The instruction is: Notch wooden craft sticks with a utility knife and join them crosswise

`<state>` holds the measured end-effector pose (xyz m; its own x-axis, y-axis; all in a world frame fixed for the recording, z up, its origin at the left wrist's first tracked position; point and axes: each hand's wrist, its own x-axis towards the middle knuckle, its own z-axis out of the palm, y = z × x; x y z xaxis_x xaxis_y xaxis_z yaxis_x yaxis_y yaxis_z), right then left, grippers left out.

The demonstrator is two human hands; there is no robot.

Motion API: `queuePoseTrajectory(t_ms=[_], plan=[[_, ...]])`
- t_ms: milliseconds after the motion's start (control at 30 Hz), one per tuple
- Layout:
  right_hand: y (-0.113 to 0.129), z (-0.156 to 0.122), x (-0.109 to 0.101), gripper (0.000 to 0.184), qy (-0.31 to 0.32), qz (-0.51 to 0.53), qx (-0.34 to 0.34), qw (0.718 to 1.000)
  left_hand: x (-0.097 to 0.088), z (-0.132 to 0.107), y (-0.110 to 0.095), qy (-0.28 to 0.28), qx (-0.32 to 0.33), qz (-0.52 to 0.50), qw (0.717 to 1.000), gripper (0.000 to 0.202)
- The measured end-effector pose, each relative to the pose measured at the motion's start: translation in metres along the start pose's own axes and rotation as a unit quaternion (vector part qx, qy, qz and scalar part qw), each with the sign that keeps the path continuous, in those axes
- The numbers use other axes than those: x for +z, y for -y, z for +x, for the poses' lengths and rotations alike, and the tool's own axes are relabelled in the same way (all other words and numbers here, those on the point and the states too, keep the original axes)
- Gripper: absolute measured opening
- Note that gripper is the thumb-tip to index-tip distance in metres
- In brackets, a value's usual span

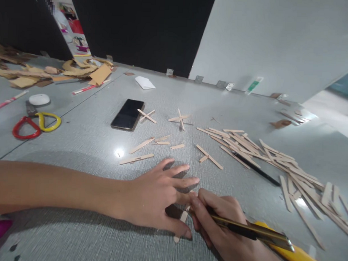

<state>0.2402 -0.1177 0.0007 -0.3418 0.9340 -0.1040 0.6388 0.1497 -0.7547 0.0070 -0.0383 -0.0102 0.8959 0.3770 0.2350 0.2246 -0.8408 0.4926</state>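
Note:
My left hand lies on the grey table near the front edge, fingers spread, its thumb and forefinger pressing down a small wooden craft stick. My right hand is closed round a yellow utility knife, whose tip meets the stick between my hands. A loose pile of wooden sticks spreads to the right. Several cut stick pieces lie just beyond my left hand. Two small crossed-stick pieces rest further back.
A black phone lies face up at mid table. Red and yellow scissors and a white tape roll sit at the left. Cardboard scraps pile up at the far left. A black pen lies under the stick pile.

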Motion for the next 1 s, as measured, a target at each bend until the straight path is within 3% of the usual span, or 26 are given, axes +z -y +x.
queuePoseTrajectory(t_ms=[300,500,1000], plan=[[0.0008,0.0005,-0.0024,0.038,-0.004,-0.077,-0.04,0.996,-0.0012,0.0005,-0.0002,0.011,-0.002,0.0,1.0,0.062],[0.0021,0.0027,0.0016,0.037,-0.006,-0.051,-0.094,0.994,0.0003,-0.0004,0.0015,0.001,0.003,-0.003,1.0,0.057],[0.0055,0.0043,-0.0044,0.043,-0.004,-0.042,-0.016,0.999,0.0,-0.0001,-0.0004,0.004,0.004,-0.003,1.0,0.061]])
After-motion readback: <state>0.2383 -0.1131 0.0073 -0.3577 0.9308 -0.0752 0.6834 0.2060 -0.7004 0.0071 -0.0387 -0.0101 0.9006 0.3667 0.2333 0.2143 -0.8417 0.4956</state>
